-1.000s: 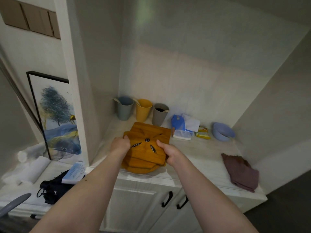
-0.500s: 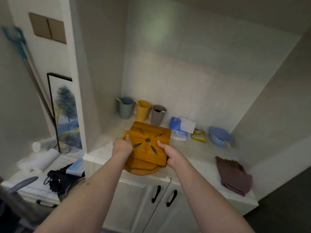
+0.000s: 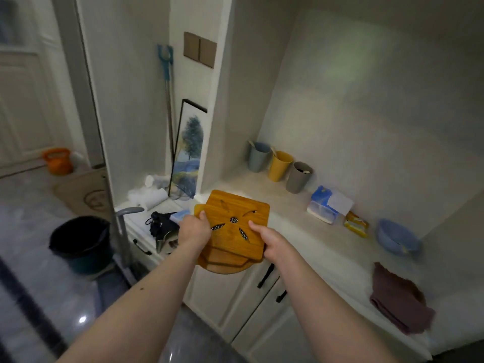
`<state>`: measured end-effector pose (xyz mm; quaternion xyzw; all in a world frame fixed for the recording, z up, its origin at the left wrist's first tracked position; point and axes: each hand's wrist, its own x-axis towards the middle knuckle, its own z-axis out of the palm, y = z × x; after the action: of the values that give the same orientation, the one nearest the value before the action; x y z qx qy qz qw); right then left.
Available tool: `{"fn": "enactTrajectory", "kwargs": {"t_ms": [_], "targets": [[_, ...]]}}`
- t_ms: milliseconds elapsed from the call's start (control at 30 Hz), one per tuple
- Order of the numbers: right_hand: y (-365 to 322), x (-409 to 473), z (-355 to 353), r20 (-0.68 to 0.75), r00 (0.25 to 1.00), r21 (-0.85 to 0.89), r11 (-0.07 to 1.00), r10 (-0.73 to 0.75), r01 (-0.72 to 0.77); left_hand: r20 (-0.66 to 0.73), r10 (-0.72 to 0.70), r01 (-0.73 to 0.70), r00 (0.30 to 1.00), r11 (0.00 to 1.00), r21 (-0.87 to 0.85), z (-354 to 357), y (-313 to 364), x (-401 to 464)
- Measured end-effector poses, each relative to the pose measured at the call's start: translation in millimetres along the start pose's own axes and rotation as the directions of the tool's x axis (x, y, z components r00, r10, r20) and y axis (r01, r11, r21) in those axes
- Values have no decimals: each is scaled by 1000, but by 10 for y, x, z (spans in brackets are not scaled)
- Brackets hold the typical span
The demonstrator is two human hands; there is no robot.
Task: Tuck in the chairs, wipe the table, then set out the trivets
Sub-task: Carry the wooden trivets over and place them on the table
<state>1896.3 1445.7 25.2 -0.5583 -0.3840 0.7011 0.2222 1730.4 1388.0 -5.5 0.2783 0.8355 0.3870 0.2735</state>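
Trivets (image 3: 237, 231), a wooden stack, sit clamped between my left hand (image 3: 194, 233) and right hand (image 3: 272, 243), lifted at the counter (image 3: 296, 226) edge. I judge setting out remains; no table or chairs in view, so earlier steps are unverifiable. Stack count is unclear.

The stack of wooden trivets (image 3: 237, 226) has come up off the counter (image 3: 301, 226) where it lay a second ago; it now hangs past the counter's front edge, above the cabinet doors, carried between the left hand (image 3: 195, 230) and right hand (image 3: 272, 241). The person has turned left of the counter, so a dark bucket (image 3: 78, 242) and an orange kettlebell (image 3: 57, 161) have come into sight.
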Motion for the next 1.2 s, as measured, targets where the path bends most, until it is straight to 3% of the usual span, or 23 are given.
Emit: {"fn": "enactTrajectory", "kwargs": {"t_ms": [367,633,800,967,1200], "targets": [[342,-223,1778,277,959,-214,977,58,2,-270,-245,212,931,967,-143,-1635,-1052,-78],[825,-725,3669,501,858,-373,923,117,92,-477,-387,292,789,919,-263,-3294,-2097,-279],[1217,-1236,4702,606,773,-438,889,186,129,-572,-486,341,661,873,-349,-4225,-2784,-614],[1576,-1694,5663,709,644,-523,827,288,206,-645,-577,384,501,816,-431,-5019,-3392,-960],[2184,-2114,6965,760,441,-625,726,478,288,-665,-716,367,213,689,-625,-5806,-4107,-1466]]}}
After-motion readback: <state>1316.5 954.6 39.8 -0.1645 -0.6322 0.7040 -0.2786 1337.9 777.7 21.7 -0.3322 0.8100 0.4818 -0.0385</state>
